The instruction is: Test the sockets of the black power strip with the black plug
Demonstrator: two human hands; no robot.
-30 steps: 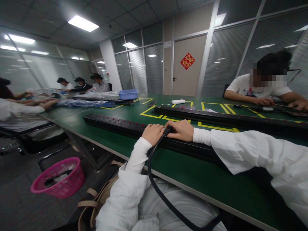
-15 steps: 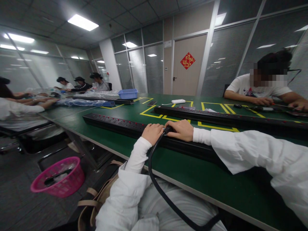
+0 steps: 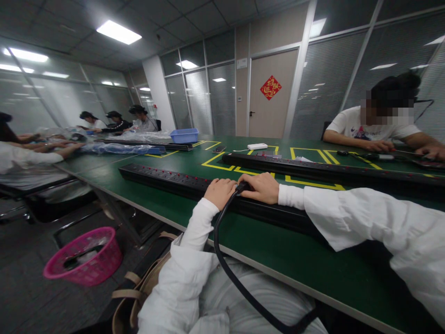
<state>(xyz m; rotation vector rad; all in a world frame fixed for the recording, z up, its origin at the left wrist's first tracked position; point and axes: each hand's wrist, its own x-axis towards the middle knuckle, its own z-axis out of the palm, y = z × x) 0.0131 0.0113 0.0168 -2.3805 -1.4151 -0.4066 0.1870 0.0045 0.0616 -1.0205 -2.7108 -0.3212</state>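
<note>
Beneath the grip, the table (image 3: 274, 241) bears the power strip (image 3: 172, 181); a cord (image 3: 217, 234) curves down from the grip. The left hand (image 3: 220, 193) lies on the strip — clasp unclear; the right hand (image 3: 262, 188) pinches the plug (image 3: 242, 188) — whether it's seated is hidden.

Plug (image 3: 242, 187) partly hidden at the strip (image 3: 163, 179).
The right hand (image 3: 260, 188) covers some of the plug, so whether it is seated is hard to say; the left hand (image 3: 220, 194) hides part of the strip's top. The far strip (image 3: 313, 170) and right sleeve (image 3: 368, 218) run off the right edge, the cord (image 3: 217, 227) vanishes into shadow, and the basket's (image 3: 108, 260) contents blur together.
</note>
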